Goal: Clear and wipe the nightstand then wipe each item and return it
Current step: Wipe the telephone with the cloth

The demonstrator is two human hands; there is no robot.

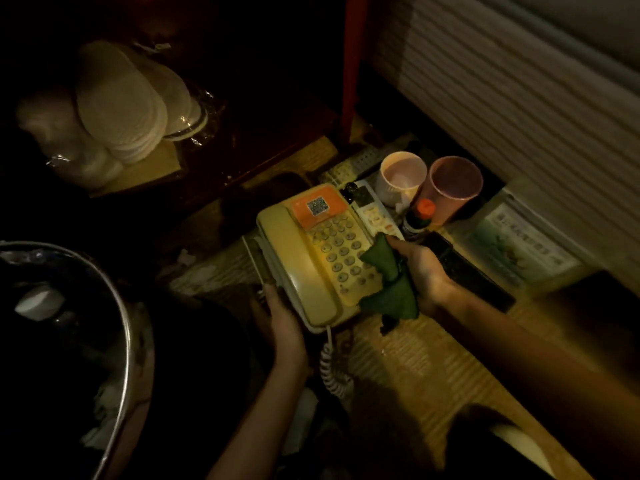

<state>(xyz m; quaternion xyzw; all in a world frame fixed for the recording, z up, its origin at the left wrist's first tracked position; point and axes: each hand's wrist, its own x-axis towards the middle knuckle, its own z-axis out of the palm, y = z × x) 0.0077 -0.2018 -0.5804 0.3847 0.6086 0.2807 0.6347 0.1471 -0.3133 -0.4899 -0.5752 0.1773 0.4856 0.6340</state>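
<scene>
Right hand presses cloth on phone; 2 cups behind.

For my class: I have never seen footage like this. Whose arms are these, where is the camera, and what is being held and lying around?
There is no machine here: the arms belong to a person wearing a camera on the head, so this single dim picture looks down as they see it. The left hand grips the edge of a beige telephone. The right hand holds a green cloth against its keypad side. Beyond the phone stand a white cup, a pink cup and a small orange-capped bottle, with a white remote lying beside. At far left, pale slippers are stacked.
</scene>
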